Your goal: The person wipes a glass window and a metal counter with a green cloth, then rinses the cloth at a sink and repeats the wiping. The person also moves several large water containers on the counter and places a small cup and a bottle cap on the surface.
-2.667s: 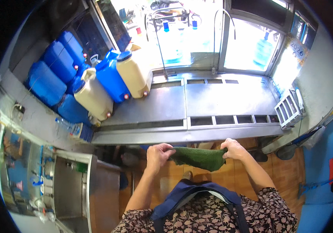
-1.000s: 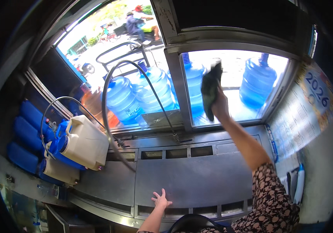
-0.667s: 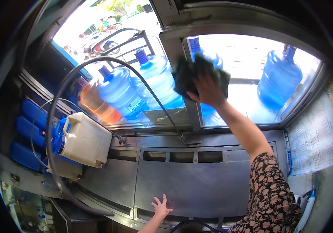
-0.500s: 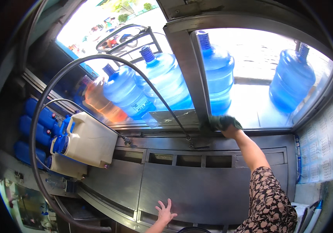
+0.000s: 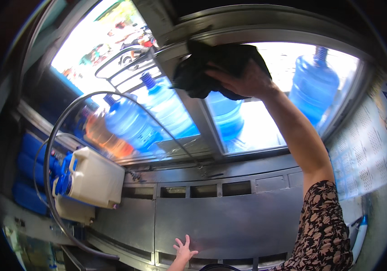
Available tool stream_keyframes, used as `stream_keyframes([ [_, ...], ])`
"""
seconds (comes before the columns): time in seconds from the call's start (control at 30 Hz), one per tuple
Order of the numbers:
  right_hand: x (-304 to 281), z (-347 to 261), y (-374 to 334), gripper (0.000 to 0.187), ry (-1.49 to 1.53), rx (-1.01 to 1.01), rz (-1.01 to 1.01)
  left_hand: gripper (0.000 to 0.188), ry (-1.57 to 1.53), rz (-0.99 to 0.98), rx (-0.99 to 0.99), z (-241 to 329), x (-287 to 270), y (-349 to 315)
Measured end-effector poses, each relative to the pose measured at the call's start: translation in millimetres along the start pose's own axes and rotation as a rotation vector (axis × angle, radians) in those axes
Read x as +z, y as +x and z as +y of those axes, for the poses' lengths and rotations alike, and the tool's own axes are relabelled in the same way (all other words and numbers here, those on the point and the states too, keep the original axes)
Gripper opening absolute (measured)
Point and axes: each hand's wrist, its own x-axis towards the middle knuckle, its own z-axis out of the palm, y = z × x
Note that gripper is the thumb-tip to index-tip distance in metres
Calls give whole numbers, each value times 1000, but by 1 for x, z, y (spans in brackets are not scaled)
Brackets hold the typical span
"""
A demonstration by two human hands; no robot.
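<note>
My right hand (image 5: pixel 254 82) is raised at the top of the sliding window and presses a dark green cloth (image 5: pixel 202 67) against the metal upright and upper rail. Its fingers lie over the cloth, which bunches out on both sides. Below it runs the lower part of the window upright (image 5: pixel 206 128). My left hand (image 5: pixel 184 251) is at the bottom centre with its fingers spread and nothing in it. It is near the front edge of the steel counter (image 5: pixel 220 221); whether it touches the metal I cannot tell.
Blue water jugs stand beyond the glass, one (image 5: pixel 313 86) at the right and one (image 5: pixel 128 119) at the left. A black hose (image 5: pixel 48 180) arches over the left side. Cream jerrycans (image 5: pixel 96 174) and blue containers (image 5: pixel 28 167) stand at left. A printed sheet (image 5: pixel 365 144) hangs at right.
My right hand has carried the cloth from the foot of the window upright to its top. My left hand stays low with fingers spread. The whole view has shifted somewhat.
</note>
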Motion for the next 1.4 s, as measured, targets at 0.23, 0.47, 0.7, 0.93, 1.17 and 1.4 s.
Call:
stream_keyframes([
  [0.23, -133, 134, -178, 64, -484, 689, -388, 120, 27, -14, 8, 0, -3, 2],
  [0.47, -142, 175, -230, 56, -279, 950, 466, 122, 128, 16, 79, -5, 4, 5],
  [0.7, -45, 32, -388, 45, -135, 1500, 762, 121, 165, -26, 99, -10, 5, 7],
  [0.93, -27, 34, -439, 31, -299, 2253, 693, 120, 157, -63, 45, -7, 4, 7],
  [1.17, -103, 167, -128, 50, -379, 1361, 785, 120, 139, -56, 38, -1, 2, 5],
  [1.4, 10, -17, -287, 47, -215, 1460, 935, 119, 132, -66, 47, 1, 1, 5],
])
